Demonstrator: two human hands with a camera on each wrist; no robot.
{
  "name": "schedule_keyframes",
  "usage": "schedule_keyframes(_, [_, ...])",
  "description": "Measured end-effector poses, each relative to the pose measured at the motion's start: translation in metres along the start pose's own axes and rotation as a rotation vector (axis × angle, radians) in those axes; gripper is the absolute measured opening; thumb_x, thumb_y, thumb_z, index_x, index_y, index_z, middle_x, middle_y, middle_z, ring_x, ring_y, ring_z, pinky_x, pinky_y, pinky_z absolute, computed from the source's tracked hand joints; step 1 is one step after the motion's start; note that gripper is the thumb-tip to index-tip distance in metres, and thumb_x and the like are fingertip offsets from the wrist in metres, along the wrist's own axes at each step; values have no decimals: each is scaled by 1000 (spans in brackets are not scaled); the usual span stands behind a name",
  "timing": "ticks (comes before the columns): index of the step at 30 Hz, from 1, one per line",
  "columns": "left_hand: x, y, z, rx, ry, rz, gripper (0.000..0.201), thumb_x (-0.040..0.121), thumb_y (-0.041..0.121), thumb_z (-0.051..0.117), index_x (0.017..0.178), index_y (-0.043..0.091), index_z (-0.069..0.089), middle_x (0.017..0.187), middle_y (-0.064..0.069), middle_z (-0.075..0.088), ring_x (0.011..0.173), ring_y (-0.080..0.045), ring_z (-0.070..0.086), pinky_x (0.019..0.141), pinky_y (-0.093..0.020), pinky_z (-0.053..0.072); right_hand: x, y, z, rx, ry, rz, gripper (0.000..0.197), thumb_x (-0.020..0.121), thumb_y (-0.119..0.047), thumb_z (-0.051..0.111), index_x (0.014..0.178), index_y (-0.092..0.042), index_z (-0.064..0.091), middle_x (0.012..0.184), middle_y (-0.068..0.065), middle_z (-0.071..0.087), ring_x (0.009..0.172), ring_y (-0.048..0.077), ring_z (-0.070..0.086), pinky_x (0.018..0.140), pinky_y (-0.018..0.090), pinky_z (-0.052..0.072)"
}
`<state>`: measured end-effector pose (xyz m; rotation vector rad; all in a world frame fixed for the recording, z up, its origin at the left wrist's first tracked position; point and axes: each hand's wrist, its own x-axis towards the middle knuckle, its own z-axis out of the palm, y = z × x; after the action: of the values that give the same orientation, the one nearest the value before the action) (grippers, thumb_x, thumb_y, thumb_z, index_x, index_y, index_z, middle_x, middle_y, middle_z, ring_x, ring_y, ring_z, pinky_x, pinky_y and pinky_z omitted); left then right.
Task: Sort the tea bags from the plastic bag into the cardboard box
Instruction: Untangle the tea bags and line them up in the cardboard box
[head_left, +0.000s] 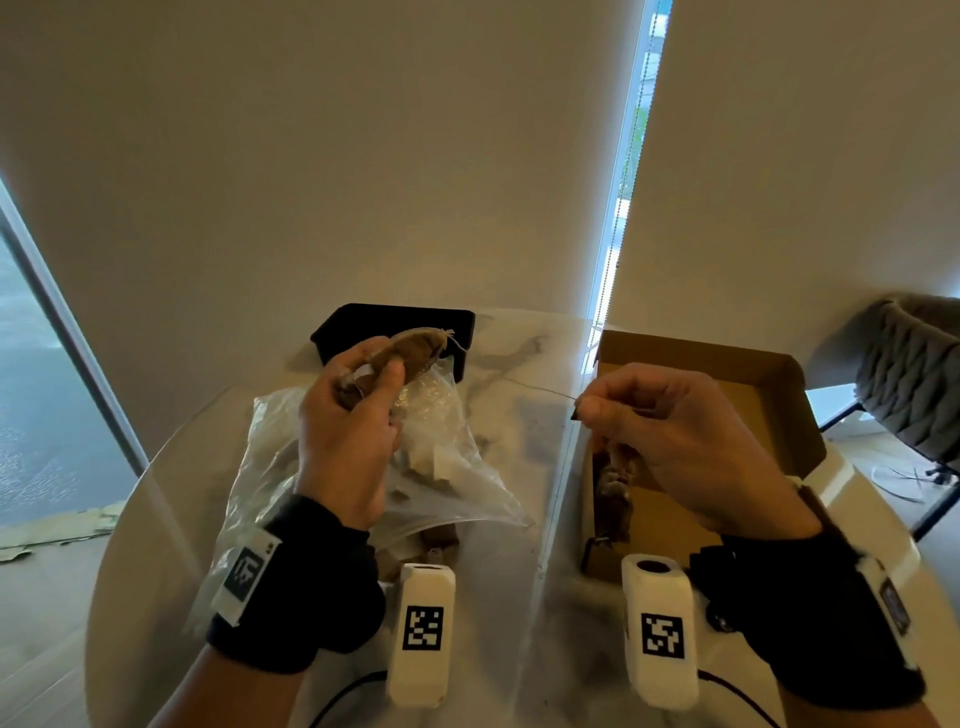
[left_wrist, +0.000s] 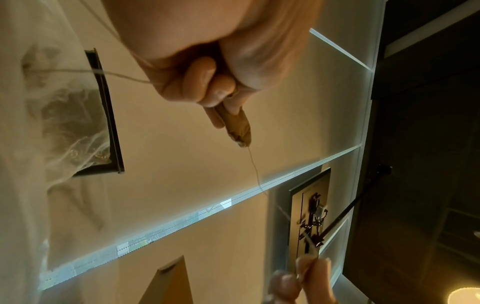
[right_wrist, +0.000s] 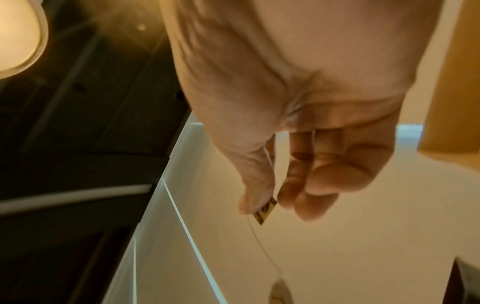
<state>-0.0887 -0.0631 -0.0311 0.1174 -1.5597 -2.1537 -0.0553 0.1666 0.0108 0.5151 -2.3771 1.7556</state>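
I hold one tea bag (head_left: 413, 347) up in my left hand (head_left: 345, 426), fingers and thumb curled round its near end, so that it sticks out over the plastic bag (head_left: 441, 467) on the left side of the table (head_left: 514, 571). My right hand (head_left: 675, 431) pinches the small dark tag (right_wrist: 265, 211) between thumb and fingertips, raised above the near left part of the cardboard box (head_left: 769, 395). A thin string (head_left: 524, 385) runs taut from the tea bag across the gap to that tag, so both hands have hold of the same tea bag, one at each end.

The plastic bag lies crumpled under my left hand with more tea bags showing through it, so I judge the sorting is only partly done. In the box, along its left wall, a dark clump (head_left: 613, 493) of what look like tea bags and strings already lies; I cannot count them.

The step in hand, as I read it, is freeing this one tea bag and its string from the rest. Next I need to carry it right, over the box wall, and lay it beside the clump. The string could snag or tear off if I pull too hard, so slack comes first. A black box (head_left: 395, 325) sits at the far side, behind the plastic bag.
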Motion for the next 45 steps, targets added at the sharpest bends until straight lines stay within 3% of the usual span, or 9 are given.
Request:
schedule_keyframes(5, [-13, -2, 10, 61, -127, 5, 17, 92, 7, 58, 99, 17, 69, 55, 12, 56, 40, -5, 32, 37, -15, 29, 1, -3, 9, 142, -31, -86, 21, 70, -26, 64, 86, -15, 72, 76, 2, 74, 68, 13, 69, 55, 19, 52])
schedule_keyframes(10, [-25, -6, 19, 96, -249, -20, 13, 90, 8, 60, 96, 17, 68, 63, -7, 50, 41, -8, 34, 38, -19, 30, 6, -1, 22, 54, 34, -89, 24, 67, -30, 68, 85, -17, 75, 86, -7, 74, 76, 9, 68, 61, 17, 54])
schedule_keyframes(16, [-37, -6, 23, 100, -453, -38, 24, 89, 5, 59, 86, 27, 70, 56, -2, 43, 44, -10, 33, 40, -20, 28, 12, 1, 27, 1, 48, -105, 6, 81, -13, 70, 86, -13, 72, 80, 0, 74, 73, 12, 70, 61, 18, 55])
schedule_keyframes(20, [-36, -6, 22, 161, -470, -62, 14, 87, 12, 63, 98, 19, 66, 65, -4, 54, 46, -9, 34, 41, -18, 30, 9, -9, -2, -190, 74, -134, 13, 80, -13, 72, 88, -18, 63, 75, -1, 72, 67, 12, 70, 62, 19, 57])
schedule_keyframes(25, [-28, -9, 19, 80, -414, -191, 30, 89, 12, 54, 118, 18, 53, 68, -1, 41, 54, -12, 39, 47, -25, 30, 11, -1, -45, -720, -308, 44, 19, 82, -24, 71, 83, -40, 61, 80, -18, 68, 77, -7, 63, 70, 17, 48])
schedule_keyframes(30, [-27, -7, 16, 5, -411, -243, 39, 81, 10, 36, 116, 23, 47, 77, -8, 41, 56, -17, 44, 48, -28, 31, 13, 24, -37, -919, -514, 196, 17, 85, -29, 68, 80, -43, 59, 89, -18, 60, 82, 2, 58, 70, 18, 48])
schedule_keyframes(35, [-26, -7, 15, 88, -430, -195, 43, 94, -7, 43, 124, 24, 40, 80, -10, 52, 61, -15, 53, 51, -23, 42, 14, 31, -22, -929, -504, 197, 8, 87, -26, 67, 90, -31, 62, 91, -15, 57, 79, 4, 57, 60, 14, 44])
schedule_keyframes(40, [-20, 1, 9, 65, -445, -127, 30, 90, -1, 55, 109, 22, 58, 75, -2, 62, 67, -13, 62, 57, -20, 49, 14, 32, -19, -900, -533, 236, 13, 85, -27, 69, 86, -32, 58, 89, -10, 59, 77, 7, 59, 59, 16, 48])
schedule_keyframes(45, [-16, 29, 13, 7, -500, -171, 21, 91, 3, 52, 92, 16, 67, 76, -1, 66, 63, -9, 60, 55, -17, 49, 23, 5, -13, -720, -277, 100, 18, 81, -44, 68, 93, -34, 60, 83, -8, 65, 69, 8, 66, 58, 21, 54])
